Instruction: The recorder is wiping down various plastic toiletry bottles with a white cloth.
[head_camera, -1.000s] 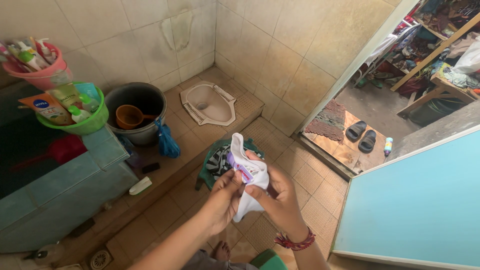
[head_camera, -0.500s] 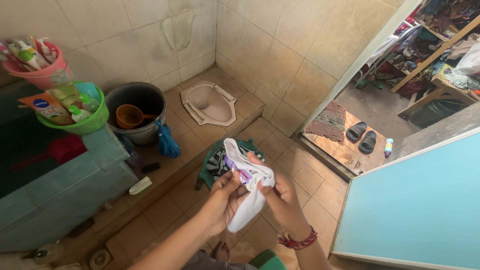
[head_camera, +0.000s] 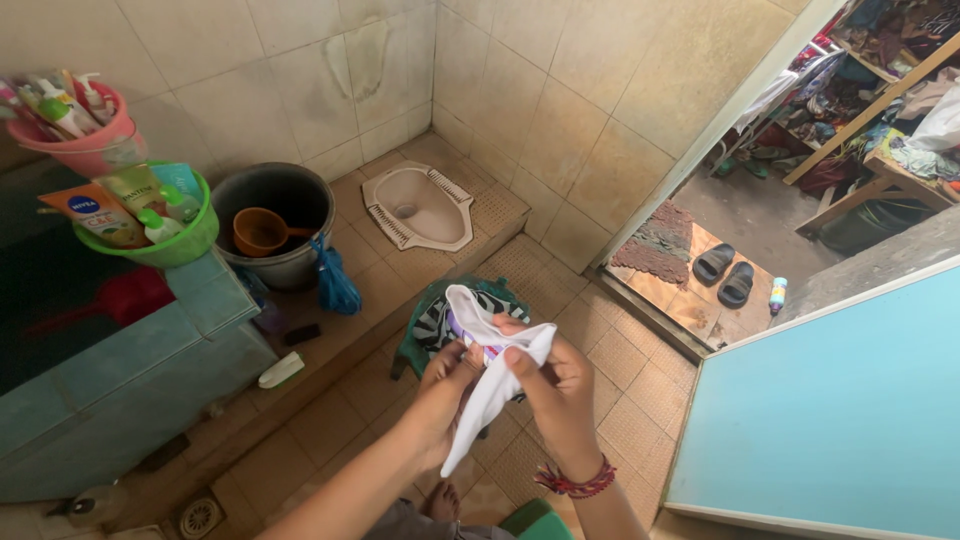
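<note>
- Tiled walls close in a small washroom around me, and the floor (head_camera: 330, 420) is laid with brownish tiles.
- Both my hands are up in front of me, closed on a white cloth (head_camera: 487, 385) that has a purple and pink patch near its top.
- My left hand (head_camera: 445, 395) pinches the cloth from the left side, fingers curled in, thumb pressed on the fabric.
- My right hand (head_camera: 555, 390) grips the upper right edge of it, and a red beaded bracelet (head_camera: 567, 482) sits on that wrist.
- The cloth hangs from my grip in a narrow tail that points down toward my left forearm (its lower tip hangs free).
- Just behind the cloth, on the floor, lies a green basin (head_camera: 420, 335) with striped black-and-white laundry (head_camera: 440, 322) in it.
- A squat toilet (head_camera: 415, 207) sits on the raised step in the corner, well apart from my hands.
- To its left stands a dark bucket (head_camera: 275, 225) with an orange scoop (head_camera: 258, 232) inside, and a blue brush (head_camera: 335, 285) leans just beside it.
- On the far left, a green bowl (head_camera: 185, 245) of bottles and tubes rests on the edge of a blue-tiled water tank (head_camera: 140, 385), with a pink tub (head_camera: 85, 150) of toiletries behind it.
- Past the doorway on the right, a pair of dark sandals (head_camera: 725, 272) lies on a mat, and a light blue door panel (head_camera: 830, 410) fills the lower right.
- One of my bare feet (head_camera: 440, 500) shows below my arms.
</note>
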